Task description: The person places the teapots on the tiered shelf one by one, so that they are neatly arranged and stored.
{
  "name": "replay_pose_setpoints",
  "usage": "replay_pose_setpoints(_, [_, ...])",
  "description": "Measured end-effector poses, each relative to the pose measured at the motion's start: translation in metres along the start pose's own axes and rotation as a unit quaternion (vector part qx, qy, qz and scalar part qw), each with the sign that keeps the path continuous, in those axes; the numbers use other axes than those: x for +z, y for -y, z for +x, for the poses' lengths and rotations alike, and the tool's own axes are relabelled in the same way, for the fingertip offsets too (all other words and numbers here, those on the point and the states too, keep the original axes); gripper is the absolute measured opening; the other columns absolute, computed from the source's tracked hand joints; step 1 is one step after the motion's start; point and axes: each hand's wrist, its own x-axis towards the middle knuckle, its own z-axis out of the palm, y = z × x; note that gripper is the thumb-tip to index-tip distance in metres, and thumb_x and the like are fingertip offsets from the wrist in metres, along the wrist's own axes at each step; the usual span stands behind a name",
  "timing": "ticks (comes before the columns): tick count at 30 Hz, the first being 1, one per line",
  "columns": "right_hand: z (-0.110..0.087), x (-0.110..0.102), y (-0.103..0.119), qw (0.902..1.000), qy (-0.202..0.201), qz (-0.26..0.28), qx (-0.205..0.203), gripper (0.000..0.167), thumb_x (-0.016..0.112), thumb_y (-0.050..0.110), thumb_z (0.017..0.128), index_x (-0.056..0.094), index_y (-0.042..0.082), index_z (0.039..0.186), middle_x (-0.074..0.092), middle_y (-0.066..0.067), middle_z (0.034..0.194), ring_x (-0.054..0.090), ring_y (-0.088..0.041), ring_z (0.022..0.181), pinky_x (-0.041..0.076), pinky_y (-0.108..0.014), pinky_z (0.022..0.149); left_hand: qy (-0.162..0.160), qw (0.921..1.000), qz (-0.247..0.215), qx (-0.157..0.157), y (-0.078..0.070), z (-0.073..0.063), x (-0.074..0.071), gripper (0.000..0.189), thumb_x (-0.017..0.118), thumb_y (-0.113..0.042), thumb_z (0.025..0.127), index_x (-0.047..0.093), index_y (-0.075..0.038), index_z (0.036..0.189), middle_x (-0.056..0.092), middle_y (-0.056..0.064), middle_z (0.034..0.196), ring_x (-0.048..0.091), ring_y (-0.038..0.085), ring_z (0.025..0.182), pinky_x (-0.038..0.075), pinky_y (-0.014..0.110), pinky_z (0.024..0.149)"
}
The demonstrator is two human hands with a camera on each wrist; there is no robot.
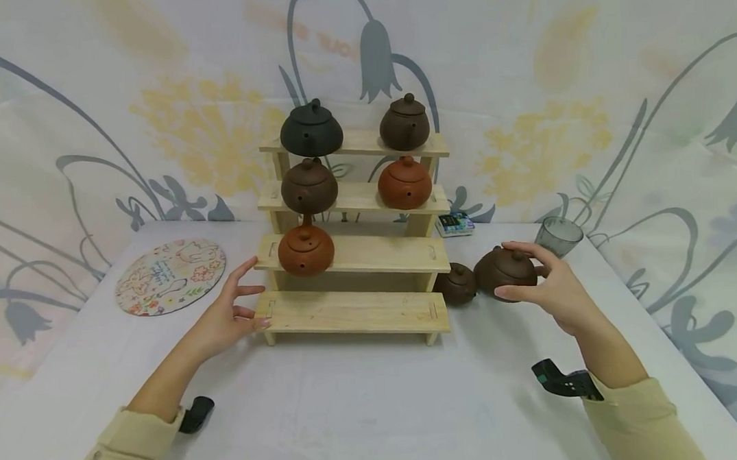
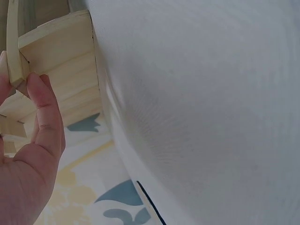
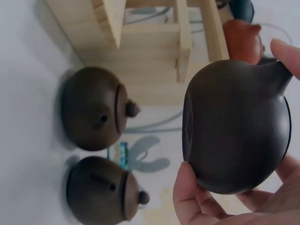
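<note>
My right hand (image 1: 559, 290) holds a dark brown teapot (image 1: 503, 273), its thumb and fingers spread around the body and lid. Seen from the right wrist, this teapot (image 3: 234, 131) is raised off the table. Two smaller brown teapots (image 3: 91, 108) (image 3: 101, 190) stand on the table beside the stand; in the head view one (image 1: 456, 284) shows and the held teapot hides the other. At the left end of the tiered wooden stand (image 1: 353, 309), my left hand (image 1: 224, 322) grips a board end (image 2: 18, 70) between thumb and fingers.
Several teapots sit on the stand: black (image 1: 311, 131) and brown (image 1: 404, 124) on top, brown (image 1: 309, 188) and orange (image 1: 405, 184) below, orange (image 1: 305, 250) lower. A round patterned mat (image 1: 171, 276) lies left. A glass (image 1: 560, 234) and small box (image 1: 456, 225) stand at back right.
</note>
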Motion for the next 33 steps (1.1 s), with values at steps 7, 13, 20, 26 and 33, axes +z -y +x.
replay_pose_setpoints(7, [0.006,0.017,0.02,0.9995,0.025,0.007,-0.017,0.07,0.077,0.012,0.076,0.042,0.013,0.137,0.037,-0.008,0.13,0.042,-0.024,0.099,0.047,-0.032,0.072,-0.001,0.9999,-0.004,-0.012,-0.002,-0.001,-0.001,0.101,0.072,0.0,0.079,0.004,-0.027,0.15,0.04,0.032,0.132,0.058,0.029,0.084,0.047,0.035,0.065])
replay_pose_setpoints(13, [0.016,0.03,0.032,0.9984,0.039,0.011,-0.04,0.07,0.079,0.011,0.074,0.044,0.01,0.135,0.042,-0.007,0.127,0.044,-0.025,0.097,0.046,-0.032,0.072,-0.001,0.9999,-0.001,-0.013,-0.002,0.0,-0.001,0.103,0.073,0.0,0.078,0.004,-0.027,0.15,0.04,0.031,0.132,0.059,0.028,0.084,0.048,0.035,0.066])
replay_pose_setpoints(20, [0.028,0.042,0.041,0.9974,0.053,0.015,-0.046,0.071,0.081,0.013,0.071,0.047,0.011,0.133,0.048,-0.012,0.12,0.048,-0.028,0.097,0.047,-0.037,0.072,0.001,1.0,0.0,-0.008,-0.002,0.0,0.0,0.102,0.072,0.0,0.079,0.003,-0.026,0.15,0.04,0.032,0.132,0.058,0.028,0.084,0.048,0.035,0.066])
replay_pose_setpoints(26, [0.038,0.053,0.047,0.9966,0.072,0.01,-0.039,0.071,0.082,0.018,0.07,0.049,0.016,0.133,0.049,-0.014,0.12,0.048,-0.028,0.101,0.046,-0.04,0.075,0.001,1.0,-0.004,-0.008,-0.003,0.0,-0.001,0.101,0.071,0.001,0.079,0.004,-0.026,0.15,0.039,0.032,0.132,0.058,0.028,0.084,0.047,0.035,0.066])
replay_pose_setpoints(33, [0.05,0.064,0.055,0.9951,0.088,0.017,-0.043,0.073,0.083,0.022,0.07,0.049,0.018,0.134,0.047,-0.011,0.121,0.047,-0.028,0.103,0.046,-0.042,0.076,0.0,0.9999,-0.001,-0.012,-0.003,0.0,-0.001,0.101,0.071,0.001,0.079,0.005,-0.026,0.15,0.04,0.032,0.132,0.058,0.028,0.083,0.048,0.035,0.067])
